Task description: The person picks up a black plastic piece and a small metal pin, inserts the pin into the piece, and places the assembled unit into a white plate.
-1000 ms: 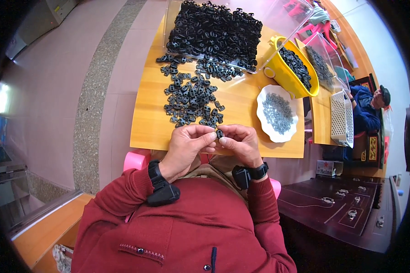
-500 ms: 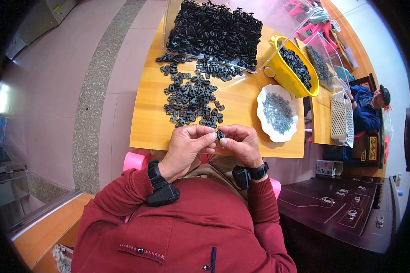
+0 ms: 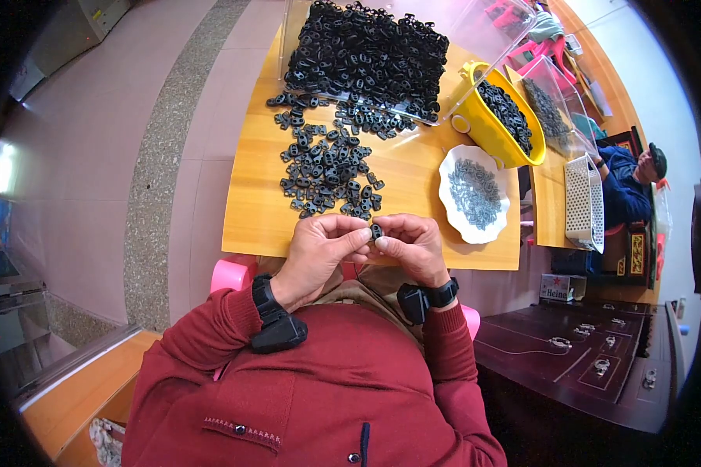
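Note:
At the table's near edge, a small black two-hole cord lock (image 3: 376,232) is pinched between my two hands. My left hand (image 3: 325,241) grips its left side with thumb and index finger. From the other side, the thumb and fingertips of my right hand (image 3: 411,245) close on it. Just beyond my fingers lies a loose pile of similar black cord-lock pieces (image 3: 323,173). To the right stands a scalloped white dish (image 3: 450,214) holding many small grey pieces (image 3: 475,193), too fine to make out.
A clear plastic box (image 3: 286,47) heaped with black pieces stands at the back. Right of it is a yellow wheeled tub (image 3: 475,124) of black parts. A white perforated basket (image 3: 584,202) sits on a neighbouring table, near a seated person (image 3: 627,187) in dark blue.

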A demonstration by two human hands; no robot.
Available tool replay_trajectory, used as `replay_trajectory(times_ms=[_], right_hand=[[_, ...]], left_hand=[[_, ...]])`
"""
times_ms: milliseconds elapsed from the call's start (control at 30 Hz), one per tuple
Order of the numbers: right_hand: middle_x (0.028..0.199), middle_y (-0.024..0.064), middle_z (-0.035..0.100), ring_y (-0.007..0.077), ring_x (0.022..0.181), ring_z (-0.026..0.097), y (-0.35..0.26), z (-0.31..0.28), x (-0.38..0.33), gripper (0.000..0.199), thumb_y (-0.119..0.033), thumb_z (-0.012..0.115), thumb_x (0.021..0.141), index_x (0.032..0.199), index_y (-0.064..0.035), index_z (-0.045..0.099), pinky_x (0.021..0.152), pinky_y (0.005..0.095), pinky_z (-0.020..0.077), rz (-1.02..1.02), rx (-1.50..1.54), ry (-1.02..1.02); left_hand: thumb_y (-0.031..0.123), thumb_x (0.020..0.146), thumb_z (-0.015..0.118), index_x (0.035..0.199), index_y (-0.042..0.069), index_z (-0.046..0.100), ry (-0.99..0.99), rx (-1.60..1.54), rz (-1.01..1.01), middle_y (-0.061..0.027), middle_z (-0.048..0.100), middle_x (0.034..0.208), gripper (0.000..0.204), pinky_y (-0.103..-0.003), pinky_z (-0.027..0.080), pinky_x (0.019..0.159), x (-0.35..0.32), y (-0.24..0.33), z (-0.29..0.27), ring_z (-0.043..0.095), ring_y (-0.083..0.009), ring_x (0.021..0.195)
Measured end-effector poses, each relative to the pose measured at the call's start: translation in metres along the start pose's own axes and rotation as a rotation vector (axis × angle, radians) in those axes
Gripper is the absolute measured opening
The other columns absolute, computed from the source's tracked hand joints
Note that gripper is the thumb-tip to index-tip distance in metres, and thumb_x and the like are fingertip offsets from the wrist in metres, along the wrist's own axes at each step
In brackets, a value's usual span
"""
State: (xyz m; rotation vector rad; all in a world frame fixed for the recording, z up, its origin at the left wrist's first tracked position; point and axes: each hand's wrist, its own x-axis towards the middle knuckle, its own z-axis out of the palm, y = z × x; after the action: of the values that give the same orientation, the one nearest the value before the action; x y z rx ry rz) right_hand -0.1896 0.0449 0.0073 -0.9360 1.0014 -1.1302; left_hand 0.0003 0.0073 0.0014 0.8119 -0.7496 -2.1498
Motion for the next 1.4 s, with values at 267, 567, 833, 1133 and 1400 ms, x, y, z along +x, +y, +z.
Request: replay_trajectory(times_ms=[267, 567, 833, 1133, 1400], right_hand=[[0.097, 0.0120, 0.068, 0.0159, 0.084, 0.067, 0.002, 0.001, -0.002, 0.027, 0.005, 0.066, 0.082, 0.109, 0.0028, 0.063, 0.076, 0.0283, 0.0563, -0.004, 0.015, 0.019], [0.098, 0.0121, 0.068, 0.0156, 0.086, 0.066, 0.013, 0.001, -0.002, 0.028, 0.005, 0.065, 0.084, 0.111, 0.0041, 0.062, 0.078, 0.0298, 0.0565, -0.080, 0.005, 0.015], [0.096, 0.0132, 0.068, 0.0179, 0.085, 0.067, 0.012, 0.008, -0.002, 0.028, 0.007, 0.063, 0.084, 0.112, 0.0041, 0.061, 0.076, 0.0299, 0.0572, -0.128, 0.106, 0.000], [0.101, 0.0110, 0.066, 0.0170, 0.087, 0.066, 0.004, 0.009, -0.005, 0.028, 0.006, 0.063, 0.085, 0.112, 0.0032, 0.060, 0.076, 0.0298, 0.0571, -0.106, -0.015, 0.013], [0.098, 0.0080, 0.065, 0.0132, 0.084, 0.064, -0.008, 0.004, 0.001, 0.027, 0.001, 0.063, 0.087, 0.113, 0.0044, 0.058, 0.075, 0.0262, 0.0552, -0.037, -0.014, 0.017]], left_hand=[[0.005, 0.087, 0.065, 0.100, -0.003, 0.064, -0.016, -0.008, 0.015, -0.0080, 0.067, 0.090, 0.015, -0.022, 0.056, 0.066, 0.000, -0.002, -0.001, 0.064, -0.0103, 0.076], [0.004, 0.087, 0.065, 0.100, -0.003, 0.064, -0.025, -0.074, 0.025, -0.0097, 0.068, 0.090, 0.015, -0.024, 0.058, 0.068, -0.001, -0.001, 0.000, 0.066, -0.0136, 0.078], [0.004, 0.087, 0.065, 0.098, -0.002, 0.065, -0.090, -0.159, 0.027, -0.0084, 0.067, 0.086, 0.013, -0.022, 0.056, 0.065, 0.000, -0.003, -0.001, 0.065, -0.0120, 0.075], [0.005, 0.088, 0.064, 0.100, 0.005, 0.062, -0.143, -0.153, 0.004, -0.0046, 0.066, 0.087, 0.012, -0.022, 0.054, 0.063, 0.002, 0.002, 0.004, 0.063, -0.0105, 0.073], [0.011, 0.090, 0.064, 0.100, 0.003, 0.061, -0.095, -0.106, -0.004, -0.0030, 0.064, 0.085, 0.013, -0.023, 0.055, 0.065, 0.004, 0.007, 0.007, 0.061, -0.0084, 0.074]])
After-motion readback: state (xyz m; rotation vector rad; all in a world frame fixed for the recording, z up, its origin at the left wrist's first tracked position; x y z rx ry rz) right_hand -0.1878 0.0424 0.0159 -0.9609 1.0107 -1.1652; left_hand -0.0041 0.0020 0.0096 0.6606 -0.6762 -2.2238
